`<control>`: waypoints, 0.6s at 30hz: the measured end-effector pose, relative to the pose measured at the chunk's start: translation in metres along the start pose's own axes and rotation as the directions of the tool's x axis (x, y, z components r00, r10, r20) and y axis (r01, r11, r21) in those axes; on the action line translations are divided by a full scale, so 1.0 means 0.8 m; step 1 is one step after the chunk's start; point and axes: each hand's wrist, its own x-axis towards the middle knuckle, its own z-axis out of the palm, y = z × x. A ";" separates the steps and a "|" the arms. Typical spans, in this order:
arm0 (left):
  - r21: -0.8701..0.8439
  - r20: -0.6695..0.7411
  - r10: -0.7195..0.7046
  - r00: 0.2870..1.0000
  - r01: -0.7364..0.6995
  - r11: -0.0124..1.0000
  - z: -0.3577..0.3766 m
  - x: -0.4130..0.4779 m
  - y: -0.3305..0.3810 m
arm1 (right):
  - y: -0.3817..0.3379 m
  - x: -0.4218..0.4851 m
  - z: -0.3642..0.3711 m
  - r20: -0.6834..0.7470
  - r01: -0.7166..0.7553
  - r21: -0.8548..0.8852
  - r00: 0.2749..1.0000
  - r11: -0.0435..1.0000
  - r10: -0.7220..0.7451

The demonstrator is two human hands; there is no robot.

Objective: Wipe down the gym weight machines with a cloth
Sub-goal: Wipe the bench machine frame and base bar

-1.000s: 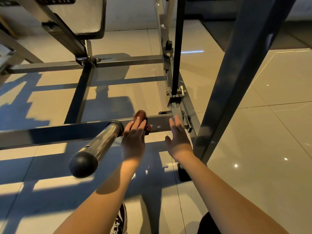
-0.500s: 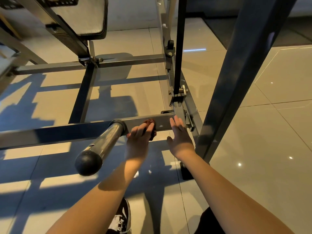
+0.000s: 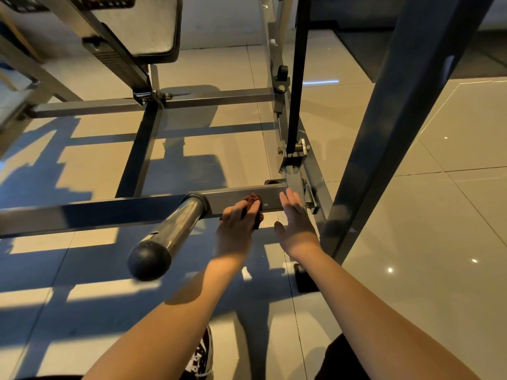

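You press the cloth to the low crossbar while your other hand lies flat beside it.

Head view: your left hand (image 3: 236, 229) holds the dark reddish cloth (image 3: 253, 199), fingers curled over it, and presses it on the near face of the grey crossbar (image 3: 236, 198) of the weight machine, just right of where the chrome peg (image 3: 178, 229) joins the bar. The peg juts toward you and ends in a black round cap (image 3: 149, 260). Your right hand (image 3: 296, 223) is just beside the cloth, fingers straight and close together, thumb spread, holding nothing; its fingertips reach the bar's right end by the bolted joint, though you cannot tell if they touch the metal. A dark slanted post (image 3: 384, 138) rises just right of that hand. A padded seat (image 3: 148, 26) sits at the upper left, over the tiled floor (image 3: 439, 242). A patterned shoe (image 3: 201, 357) shows between your forearms.
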 end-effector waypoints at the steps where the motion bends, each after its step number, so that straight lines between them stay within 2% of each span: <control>1: -0.012 -0.018 -0.027 0.999 0.027 1.000 -0.005 -0.005 -0.015 | -0.001 0.000 0.001 0.002 -0.004 -0.005 1.000 1.000 0.004; 5: -0.008 -0.065 -0.145 0.987 0.144 0.989 -0.006 -0.010 -0.015 | -0.002 0.004 0.009 -0.006 -0.016 -0.024 1.000 1.000 0.016; 10: -0.049 0.036 -0.070 0.997 0.071 0.996 0.013 0.012 0.048 | 0.003 0.002 0.004 -0.035 0.012 0.101 0.999 0.995 -0.008; 14: -0.007 0.026 0.053 0.998 -0.052 0.999 0.008 0.011 0.031 | 0.002 -0.001 0.000 -0.033 -0.004 0.113 0.999 0.994 0.008; 15: 0.060 -0.018 0.038 0.999 -0.037 0.997 0.007 0.005 0.012 | 0.002 -0.001 0.001 -0.025 -0.019 0.116 0.999 0.993 0.022; 16: 0.038 -0.068 -0.045 0.997 0.048 0.998 0.006 -0.001 -0.006 | 0.000 -0.001 0.000 -0.016 -0.039 0.128 0.999 0.991 0.041; 18: -0.033 -0.006 -0.159 0.987 0.159 0.987 -0.010 -0.016 -0.029 | -0.003 -0.002 0.000 -0.008 -0.060 0.125 0.998 0.990 0.062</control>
